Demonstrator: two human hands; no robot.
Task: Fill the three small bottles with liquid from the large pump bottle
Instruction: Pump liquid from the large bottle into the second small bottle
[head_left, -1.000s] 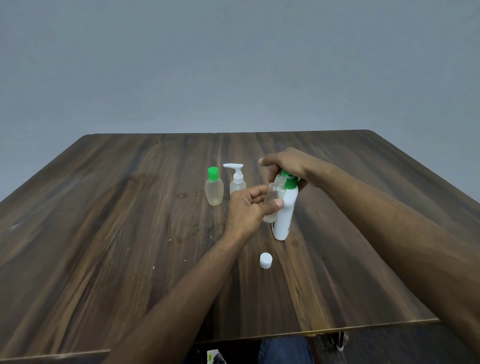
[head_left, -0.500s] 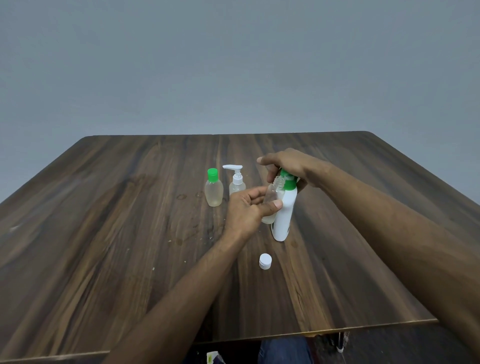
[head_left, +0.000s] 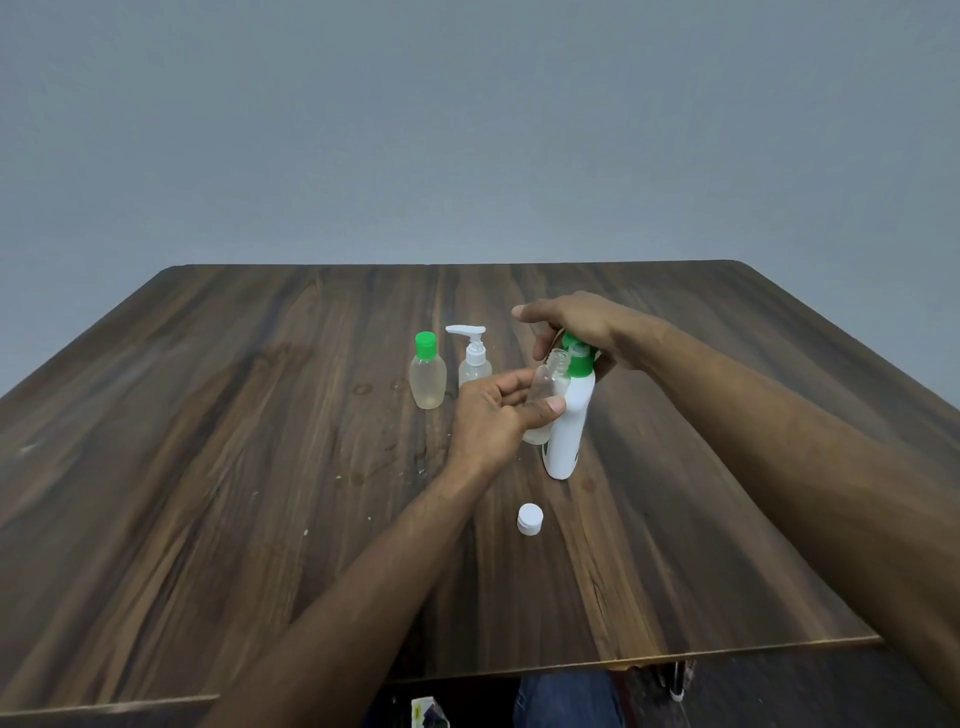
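Note:
A tall white pump bottle (head_left: 569, 426) with a green pump head stands at the table's middle. My right hand (head_left: 576, 327) lies over the pump head, fingers curled down around it. My left hand (head_left: 493, 415) holds a small clear uncapped bottle (head_left: 545, 395) tilted against the pump bottle, its open mouth just under the green nozzle, thumb across its front. A little pale liquid shows in its base. To the left stand a small green-capped bottle (head_left: 427, 376) and a small clear bottle with a white pump (head_left: 474, 358).
A loose white cap (head_left: 530, 518) lies on the wooden table (head_left: 208, 467) in front of the pump bottle. Small drops and ring marks dot the wood near the small bottles. The table's front edge runs close to my body.
Almost nothing has shifted. Both hands stay at the pump bottle, and the small bottle is still held under the nozzle.

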